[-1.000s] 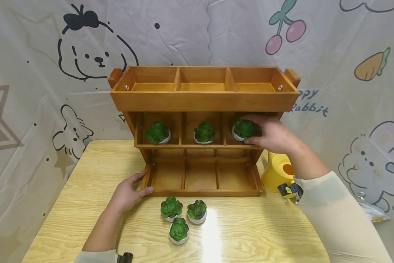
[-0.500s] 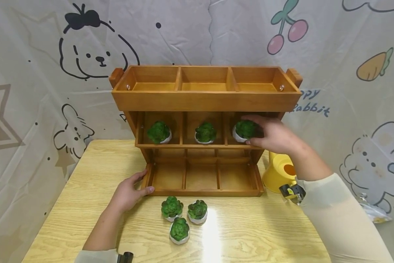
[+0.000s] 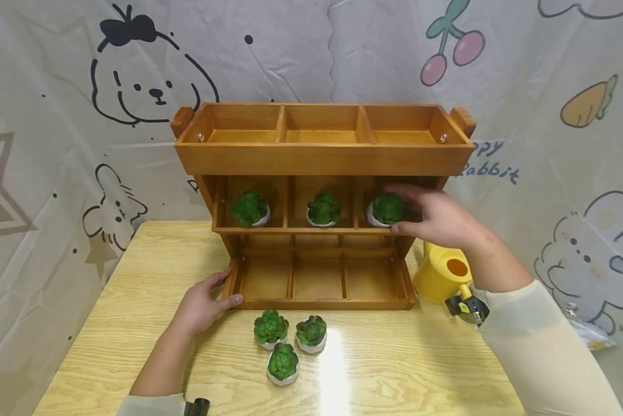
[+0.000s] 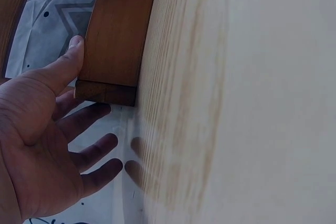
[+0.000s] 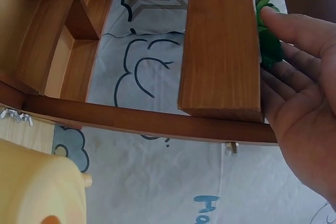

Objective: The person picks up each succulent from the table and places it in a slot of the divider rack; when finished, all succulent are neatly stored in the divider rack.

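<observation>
A wooden three-tier planter shelf [image 3: 321,160] stands on the table. In its middle tier sit three potted succulents: one on the left [image 3: 251,209], one in the centre [image 3: 324,209] and one on the right [image 3: 387,208]. Around the right-hand plant, my right hand [image 3: 441,216] has thumb and fingers spread loosely, with a slight gap showing beside the leaves. Its fingers are fairly straight in the right wrist view. My left hand [image 3: 202,303] rests at the left end of the bottom tier, thumb against the wood, other fingers extended [image 4: 39,150].
Three more potted succulents [image 3: 283,364] stand grouped on the table in front of the shelf. A yellow watering can [image 3: 438,274] is right of the shelf, under my right forearm. Behind hangs a printed cloth [image 3: 301,52]. A clear plastic bag [image 3: 592,335] lies at the far right.
My right hand has eased slightly right, its fingers loosening from the right-hand succulent, which stays in its compartment. The left hand has not visibly moved.
</observation>
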A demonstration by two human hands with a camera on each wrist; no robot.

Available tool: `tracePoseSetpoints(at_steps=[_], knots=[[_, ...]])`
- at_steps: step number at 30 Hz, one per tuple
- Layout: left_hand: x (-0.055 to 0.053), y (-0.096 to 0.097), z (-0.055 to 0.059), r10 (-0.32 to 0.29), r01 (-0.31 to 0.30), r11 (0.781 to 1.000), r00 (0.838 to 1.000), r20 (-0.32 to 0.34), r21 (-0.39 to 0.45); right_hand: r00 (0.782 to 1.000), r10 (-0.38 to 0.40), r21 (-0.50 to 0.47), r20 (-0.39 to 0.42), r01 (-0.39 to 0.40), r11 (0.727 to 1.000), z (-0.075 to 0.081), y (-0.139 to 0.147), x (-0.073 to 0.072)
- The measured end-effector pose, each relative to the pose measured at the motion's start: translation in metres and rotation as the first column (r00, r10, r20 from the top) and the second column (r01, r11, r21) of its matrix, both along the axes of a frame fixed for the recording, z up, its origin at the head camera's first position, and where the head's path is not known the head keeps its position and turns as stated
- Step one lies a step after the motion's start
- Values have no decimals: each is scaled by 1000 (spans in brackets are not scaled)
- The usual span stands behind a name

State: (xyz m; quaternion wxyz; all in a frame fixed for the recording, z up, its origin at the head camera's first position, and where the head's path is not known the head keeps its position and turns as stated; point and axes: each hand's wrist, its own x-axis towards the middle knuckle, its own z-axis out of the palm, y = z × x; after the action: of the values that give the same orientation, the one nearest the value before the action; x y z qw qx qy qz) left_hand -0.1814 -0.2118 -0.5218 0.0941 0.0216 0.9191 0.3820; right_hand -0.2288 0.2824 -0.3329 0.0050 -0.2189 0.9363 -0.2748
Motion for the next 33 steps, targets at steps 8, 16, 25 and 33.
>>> tracePoseSetpoints(at_steps=[8,16,25,33], knots=[[1,0,-2,-2,2,1000,1000,14,-2,999,44,-78,-18,-45,996,2,4,9],[2,0,0,1,-1,1000,1000,8,-1,994,68,-110,-83,-77,991,5,9,23],[3,0,2,-7,7,1000,1000,8,-9,986,92,-135,-140,-112,985,4,9,38],[3,1,4,-6,6,1000,1000,5,-14,972,114,-122,-205,-141,983,-4,5,49]])
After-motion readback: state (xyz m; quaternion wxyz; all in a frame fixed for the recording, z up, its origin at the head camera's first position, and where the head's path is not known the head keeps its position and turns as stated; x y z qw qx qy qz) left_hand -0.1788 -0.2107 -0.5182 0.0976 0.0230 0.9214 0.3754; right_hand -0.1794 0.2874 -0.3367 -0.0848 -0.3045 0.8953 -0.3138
